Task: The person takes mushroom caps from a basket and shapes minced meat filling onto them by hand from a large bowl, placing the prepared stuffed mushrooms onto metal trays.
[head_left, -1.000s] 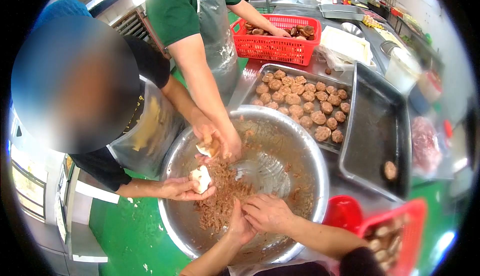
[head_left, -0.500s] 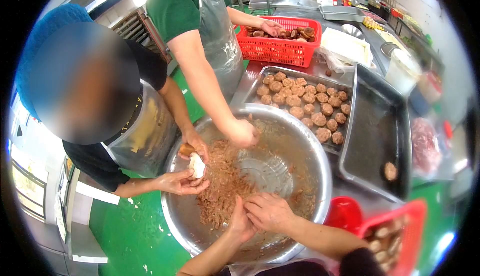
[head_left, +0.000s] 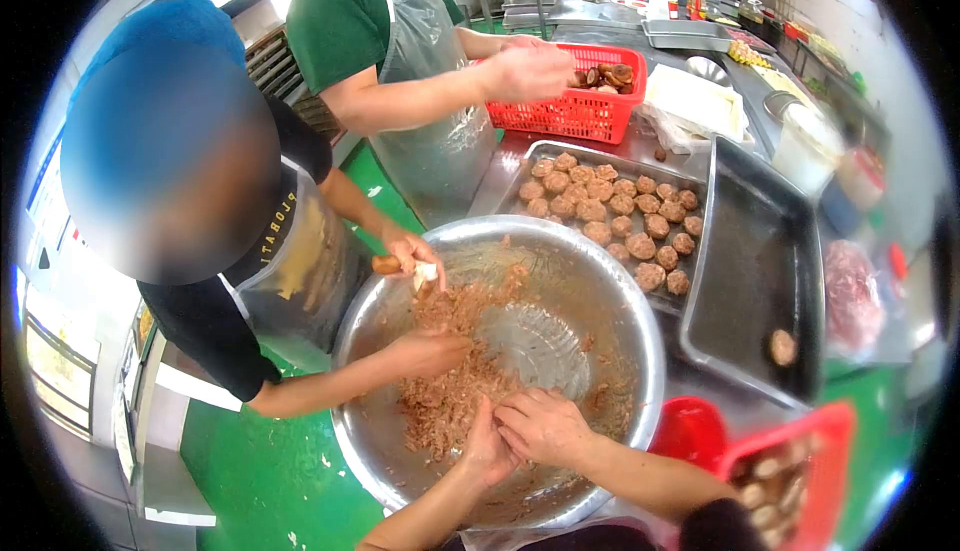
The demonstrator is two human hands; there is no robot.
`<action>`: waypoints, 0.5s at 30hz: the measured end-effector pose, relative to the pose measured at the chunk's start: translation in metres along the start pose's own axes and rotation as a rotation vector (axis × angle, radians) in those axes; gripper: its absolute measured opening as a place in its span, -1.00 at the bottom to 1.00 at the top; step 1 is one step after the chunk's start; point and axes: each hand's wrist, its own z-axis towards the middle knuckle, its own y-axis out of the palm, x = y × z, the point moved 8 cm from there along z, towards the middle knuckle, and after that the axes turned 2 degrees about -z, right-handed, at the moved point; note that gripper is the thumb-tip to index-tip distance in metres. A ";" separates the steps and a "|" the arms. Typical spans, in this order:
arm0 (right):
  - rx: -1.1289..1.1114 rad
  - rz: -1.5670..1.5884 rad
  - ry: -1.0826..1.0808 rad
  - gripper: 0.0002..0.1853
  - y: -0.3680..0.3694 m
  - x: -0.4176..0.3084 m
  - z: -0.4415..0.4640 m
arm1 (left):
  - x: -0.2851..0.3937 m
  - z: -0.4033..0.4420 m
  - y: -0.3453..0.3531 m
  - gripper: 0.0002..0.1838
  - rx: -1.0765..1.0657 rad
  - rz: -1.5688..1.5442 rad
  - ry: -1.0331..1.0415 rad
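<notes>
My left hand (head_left: 489, 448) and my right hand (head_left: 545, 426) meet over the near side of a large steel bowl (head_left: 625, 301). Their fingers are curled together, and whatever lies between them is hidden. Minced meat filling (head_left: 440, 426) is heaped along the bowl's left side, just beyond my left hand. A co-worker in a blue hair cover holds a brown mushroom cap (head_left: 386, 265) with something white beside it at the bowl's left rim. That person's other hand (head_left: 432, 353) is down in the filling.
Several meat-topped rounds (head_left: 600, 191) sit on a metal tray behind the bowl. One piece (head_left: 783, 348) lies in a dark tray (head_left: 750, 271) alongside. Red baskets stand at the back (head_left: 560, 119) and lower right (head_left: 843, 451), near a red bowl (head_left: 690, 431). A green-shirted co-worker stands beyond.
The green-shirted co-worker's arm has lifted out of the bowl to above the back basket. The other co-worker's hands have parted, one reaching into the filling. My hands have hardly moved.
</notes>
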 end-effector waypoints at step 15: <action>0.320 0.788 0.445 -0.70 -0.068 0.042 -0.005 | 0.043 -0.034 0.046 -0.28 -0.393 -0.131 0.072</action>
